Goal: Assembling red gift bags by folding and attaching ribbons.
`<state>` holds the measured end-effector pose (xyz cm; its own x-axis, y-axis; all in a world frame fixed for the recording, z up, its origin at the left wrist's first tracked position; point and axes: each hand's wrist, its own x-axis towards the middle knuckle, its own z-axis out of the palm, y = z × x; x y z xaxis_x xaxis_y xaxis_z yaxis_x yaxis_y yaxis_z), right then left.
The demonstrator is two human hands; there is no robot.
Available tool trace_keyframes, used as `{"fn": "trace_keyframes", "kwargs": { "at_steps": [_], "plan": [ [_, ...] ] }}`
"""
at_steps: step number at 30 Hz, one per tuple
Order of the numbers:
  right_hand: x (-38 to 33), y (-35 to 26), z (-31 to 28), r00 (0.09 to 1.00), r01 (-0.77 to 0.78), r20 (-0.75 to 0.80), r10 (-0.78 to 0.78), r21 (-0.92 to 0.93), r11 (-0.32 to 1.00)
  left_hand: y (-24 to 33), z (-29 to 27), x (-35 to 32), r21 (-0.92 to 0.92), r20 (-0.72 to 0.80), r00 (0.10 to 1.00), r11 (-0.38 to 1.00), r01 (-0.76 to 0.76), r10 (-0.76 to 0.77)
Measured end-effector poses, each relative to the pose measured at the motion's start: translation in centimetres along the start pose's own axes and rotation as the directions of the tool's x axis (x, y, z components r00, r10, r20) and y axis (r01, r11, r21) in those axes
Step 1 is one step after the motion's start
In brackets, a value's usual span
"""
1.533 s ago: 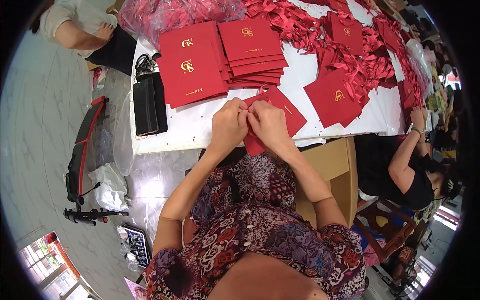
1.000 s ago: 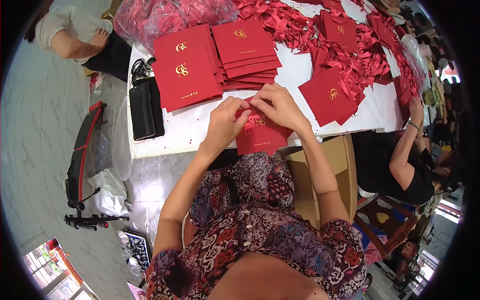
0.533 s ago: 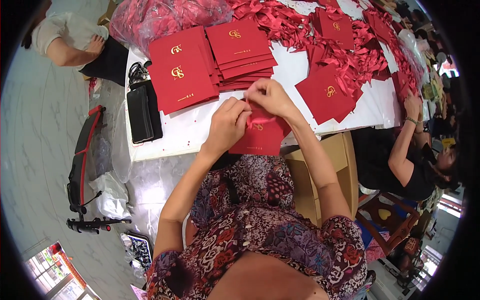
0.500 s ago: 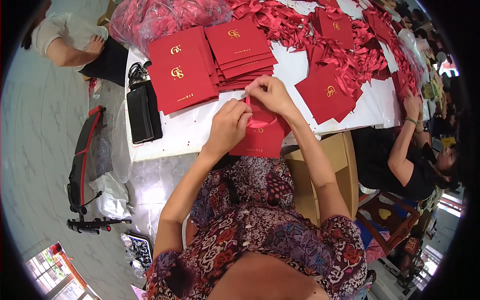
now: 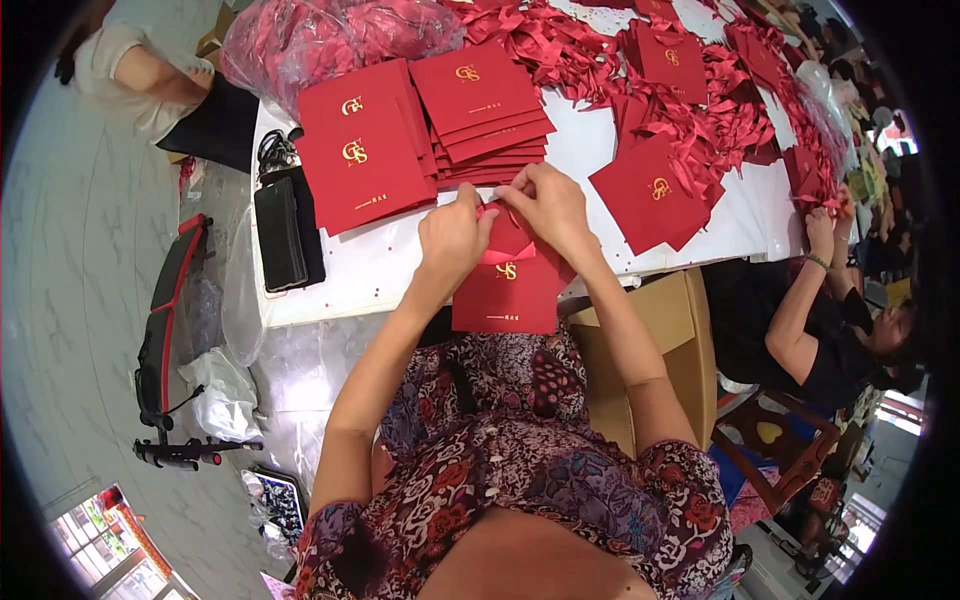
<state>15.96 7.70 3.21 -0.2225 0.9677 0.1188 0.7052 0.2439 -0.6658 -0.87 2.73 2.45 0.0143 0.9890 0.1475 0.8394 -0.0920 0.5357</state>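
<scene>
A red paper bag [image 5: 505, 298] with gold print hangs over the near edge of the table in front of me. A glossy red ribbon [image 5: 508, 257] loops across its upper part. My left hand [image 5: 455, 237] pinches the ribbon at the bag's upper left. Just to the right, my right hand [image 5: 550, 207] has thumb and fingers pinched together on the ribbon at the bag's top edge. The fingertips hide where the ribbon meets the bag. Beyond my hands lie stacked red bags, a left pile [image 5: 365, 165] and a right pile [image 5: 480, 95].
More red bags [image 5: 650, 195] with heaped ribbons [image 5: 710, 125] cover the table's right side. A black wallet-like case [image 5: 280, 235] lies at the left edge. An open cardboard box [image 5: 690, 340] stands by my right arm. Two people are nearby, one [image 5: 800, 310] handling ribbons.
The bag has shifted slightly toward me, showing more of its front. My right hand has come a little nearer and my left a little farther away. The ribbon strand stretched between them is no longer visible.
</scene>
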Motion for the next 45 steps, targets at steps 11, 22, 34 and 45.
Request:
{"fn": "trace_keyframes", "kwargs": {
  "at_steps": [11,22,34,45],
  "plan": [
    [-1.4,0.2,0.2,0.999,-0.029,-0.033,0.039,0.253,0.967,-0.6,1.9,0.2,-0.055,-0.110,0.994,0.998,0.013,-0.019],
    [-1.1,1.1,1.0,0.997,-0.076,0.013,0.075,0.259,0.963,-0.6,2.3,0.0,0.013,-0.149,0.989,1.000,0.013,-0.011],
    [-1.6,1.4,0.9,0.995,-0.091,0.085,0.047,0.660,0.746,2.2,0.9,-0.7,-0.144,-0.377,0.920,0.974,-0.173,0.108],
    [-1.8,3.2,-3.9,0.927,-0.235,0.116,0.357,0.921,0.311,0.6,-4.0,-3.4,-0.416,0.017,0.993,0.902,0.113,-0.116]
  ]
}}
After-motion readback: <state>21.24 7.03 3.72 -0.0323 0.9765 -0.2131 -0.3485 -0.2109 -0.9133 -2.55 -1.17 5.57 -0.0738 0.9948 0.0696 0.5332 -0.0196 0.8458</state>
